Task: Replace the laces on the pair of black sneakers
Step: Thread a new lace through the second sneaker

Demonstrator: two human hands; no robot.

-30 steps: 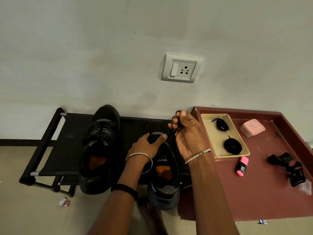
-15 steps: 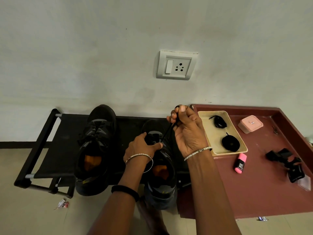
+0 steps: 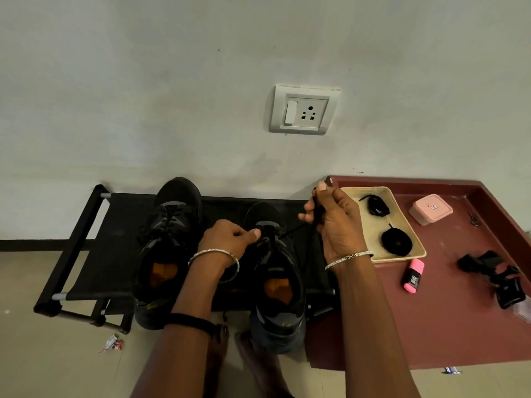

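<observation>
Two black sneakers stand on a low black rack [image 3: 83, 239]. The left sneaker [image 3: 169, 248] is fully laced. My left hand [image 3: 230, 239] grips the tongue area of the right sneaker [image 3: 278, 277]. Up and to the right of that shoe, my right hand [image 3: 333, 222] pinches a black lace [image 3: 290, 231] that runs taut from the shoe's eyelets to my fingers. A beige tray [image 3: 413, 248] on the maroon table holds a loose black lace bundle [image 3: 375, 204] and a coiled black lace [image 3: 396, 242].
The maroon table [image 3: 448, 326] on the right carries a pink box [image 3: 430, 209], a pink highlighter [image 3: 413, 275] and black clips [image 3: 497, 277]. A wall socket [image 3: 304, 110] is above. A wrapper scrap [image 3: 113, 343] lies on the floor. My bare feet are below the shoes.
My right hand has drawn the lace farther right and away from the shoe. My left hand stays on the right sneaker. The camera has shifted slightly.
</observation>
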